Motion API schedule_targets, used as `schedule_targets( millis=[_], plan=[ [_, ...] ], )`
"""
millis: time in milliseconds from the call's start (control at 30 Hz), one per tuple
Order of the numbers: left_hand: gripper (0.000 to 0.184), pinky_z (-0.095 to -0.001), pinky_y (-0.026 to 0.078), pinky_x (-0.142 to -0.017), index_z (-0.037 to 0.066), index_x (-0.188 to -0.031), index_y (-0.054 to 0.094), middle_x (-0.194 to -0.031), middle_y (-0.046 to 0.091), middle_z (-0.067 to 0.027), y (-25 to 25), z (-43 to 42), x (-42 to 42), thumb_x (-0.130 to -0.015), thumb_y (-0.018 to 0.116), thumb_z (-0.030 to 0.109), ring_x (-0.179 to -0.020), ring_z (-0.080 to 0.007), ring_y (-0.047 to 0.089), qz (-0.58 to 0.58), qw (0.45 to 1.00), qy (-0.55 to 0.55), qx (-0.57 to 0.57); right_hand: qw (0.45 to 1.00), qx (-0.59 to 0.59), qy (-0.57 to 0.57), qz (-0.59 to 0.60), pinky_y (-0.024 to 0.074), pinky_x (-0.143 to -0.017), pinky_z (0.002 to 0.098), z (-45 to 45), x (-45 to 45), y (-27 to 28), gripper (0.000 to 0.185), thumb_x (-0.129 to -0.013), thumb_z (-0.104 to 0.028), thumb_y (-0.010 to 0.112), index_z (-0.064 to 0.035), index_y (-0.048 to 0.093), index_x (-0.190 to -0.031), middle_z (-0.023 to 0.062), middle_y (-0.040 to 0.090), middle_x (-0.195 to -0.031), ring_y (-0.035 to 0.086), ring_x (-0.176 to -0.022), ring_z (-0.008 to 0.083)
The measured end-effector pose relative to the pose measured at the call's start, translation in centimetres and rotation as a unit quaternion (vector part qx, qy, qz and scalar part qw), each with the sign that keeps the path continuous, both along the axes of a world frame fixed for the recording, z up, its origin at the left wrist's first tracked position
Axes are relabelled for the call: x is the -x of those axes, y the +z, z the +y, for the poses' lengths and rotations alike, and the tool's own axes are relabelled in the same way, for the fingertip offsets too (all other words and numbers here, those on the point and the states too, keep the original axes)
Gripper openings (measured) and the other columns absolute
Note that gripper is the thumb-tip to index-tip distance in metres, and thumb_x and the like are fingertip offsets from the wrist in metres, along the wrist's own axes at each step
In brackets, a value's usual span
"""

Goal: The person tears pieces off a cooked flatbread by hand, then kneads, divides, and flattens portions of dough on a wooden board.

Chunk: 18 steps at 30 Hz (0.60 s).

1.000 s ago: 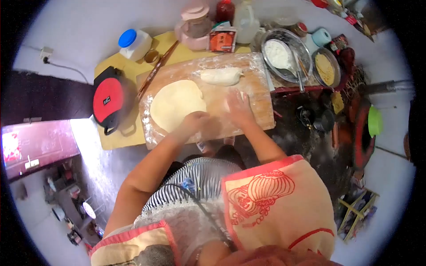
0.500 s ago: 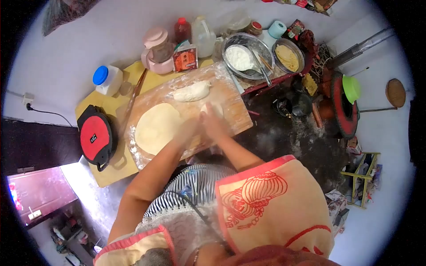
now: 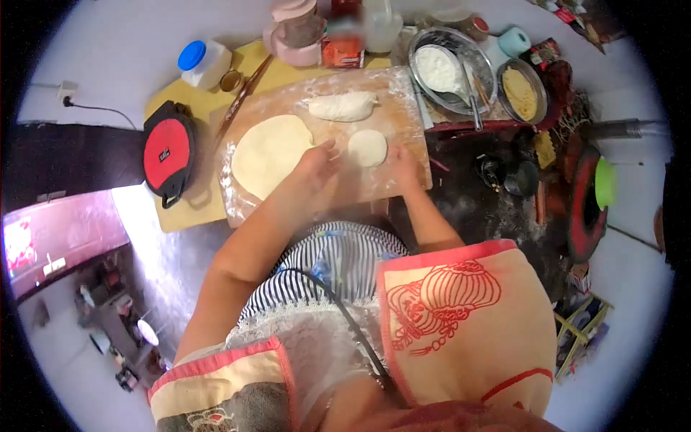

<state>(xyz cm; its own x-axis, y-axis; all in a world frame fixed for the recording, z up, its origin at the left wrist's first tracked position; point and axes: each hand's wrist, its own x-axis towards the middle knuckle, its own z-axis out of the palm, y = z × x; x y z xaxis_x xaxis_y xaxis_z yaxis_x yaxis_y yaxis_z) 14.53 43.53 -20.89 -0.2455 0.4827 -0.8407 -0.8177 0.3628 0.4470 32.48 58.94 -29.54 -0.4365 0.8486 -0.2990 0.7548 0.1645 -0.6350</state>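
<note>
A small flattened round of dough (image 3: 368, 148) lies on the floured wooden board (image 3: 401, 97), between my two hands. My left hand (image 3: 318, 165) is on its left, over the right edge of a large rolled-out dough sheet (image 3: 268, 155); its fingers are loosely bent and apart, with nothing in them. On the other side, my right hand (image 3: 404, 165) hovers beside the small round, empty, its fingers slightly blurred but apart. A thick log of dough (image 3: 343, 107) rests behind the small round.
A long thin rolling pin (image 3: 246, 97) lies along the board's left side. A red and black electric griddle (image 3: 166, 153) stands farther left. At the back right are a metal basin (image 3: 471, 54) with a bowl of flour (image 3: 439, 70) and a bowl of yellow food (image 3: 520, 93).
My hands were together over the small dough piece; now they are apart, one on each side of it. The round shows fully. The camera view has shifted.
</note>
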Motion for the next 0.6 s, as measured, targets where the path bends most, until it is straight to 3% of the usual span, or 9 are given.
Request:
schedule_targets(
  millis=[67, 167, 267, 367, 433, 467, 600],
  plan=[
    [0.044, -0.0377, 0.047, -0.098, -0.003, -0.136, 0.047, -0.133, 0.056, -0.0158, -1.8, -0.2, 0.0, -0.105, 0.046, 0.029, -0.111, -0.0267, 0.059, 0.019, 0.999, 0.048, -0.002, 0.996, 0.074, 0.040, 0.001, 0.0502, -0.090, 0.0407, 3.2, -0.8, -2.8, 0.038, -0.093, -0.032, 0.063, -0.0093, 0.064, -0.124, 0.0155, 0.070, -0.115, 0.067, -0.105, 0.0314],
    [0.034, -0.0369, 0.051, -0.091, -0.003, -0.125, 0.054, -0.117, 0.064, -0.0135, -4.5, -0.7, -0.8, -0.104, 0.048, 0.023, -0.102, -0.0259, 0.063, -0.013, 0.998, 0.068, -0.005, 0.993, 0.091, 0.068, -0.031, 0.0505, -0.088, 0.0397, 4.3, 1.3, 1.1, 0.047, -0.089, -0.040, 0.069, -0.0071, 0.064, -0.123, 0.0146, 0.071, -0.113, 0.068, -0.103, 0.0298],
    [0.032, -0.0348, 0.052, -0.091, -0.002, -0.123, 0.057, -0.115, 0.066, -0.0149, -3.1, -1.3, -2.2, -0.104, 0.049, 0.022, -0.105, -0.0257, 0.062, -0.034, 0.995, 0.052, -0.076, 0.995, 0.052, 0.077, -0.045, 0.0515, -0.087, 0.0448, 4.0, 3.7, 2.6, 0.049, -0.084, -0.039, 0.073, -0.0053, 0.064, -0.118, 0.0179, 0.070, -0.112, 0.068, -0.100, 0.0338],
    [0.031, -0.0332, 0.052, -0.091, -0.001, -0.123, 0.059, -0.120, 0.065, -0.0144, 0.0, -0.4, -2.5, -0.103, 0.050, 0.021, -0.107, -0.0248, 0.063, -0.051, 0.997, 0.050, -0.043, 0.987, 0.022, 0.135, -0.083, 0.0516, -0.088, 0.0454, 4.1, 5.1, 1.8, 0.051, -0.081, -0.041, 0.076, -0.0054, 0.064, -0.116, 0.0177, 0.070, -0.111, 0.068, -0.100, 0.0346],
    [0.030, -0.0332, 0.052, -0.092, 0.001, -0.123, 0.060, -0.123, 0.065, -0.0133, 4.6, 0.1, -3.2, -0.103, 0.050, 0.021, -0.109, -0.0239, 0.063, -0.085, 0.992, 0.092, -0.023, 0.966, 0.125, 0.202, -0.105, 0.0513, -0.088, 0.0457, 4.6, 5.8, 0.9, 0.051, -0.081, -0.042, 0.076, -0.0055, 0.064, -0.115, 0.0175, 0.069, -0.112, 0.067, -0.103, 0.0346],
    [0.030, -0.0332, 0.052, -0.092, 0.002, -0.123, 0.060, -0.124, 0.065, -0.0127, 5.2, 0.1, -3.4, -0.103, 0.050, 0.021, -0.109, -0.0235, 0.063, -0.086, 0.991, 0.100, -0.017, 0.949, 0.175, 0.234, -0.119, 0.0511, -0.088, 0.0459, 4.7, 6.0, 0.6, 0.052, -0.081, -0.043, 0.076, -0.0055, 0.064, -0.115, 0.0174, 0.068, -0.113, 0.066, -0.105, 0.0346],
    [0.029, -0.0332, 0.053, -0.092, 0.004, -0.122, 0.063, -0.123, 0.066, -0.0105, 4.6, -0.3, -3.9, -0.103, 0.050, 0.021, -0.108, -0.0220, 0.063, -0.060, 0.994, 0.092, -0.028, 0.941, 0.095, 0.308, -0.103, 0.0510, -0.090, 0.0437, 3.9, 5.7, 3.6, 0.053, -0.084, -0.041, 0.073, -0.0055, 0.058, -0.120, 0.0164, 0.069, -0.115, 0.066, -0.107, 0.0332]
  ],
)
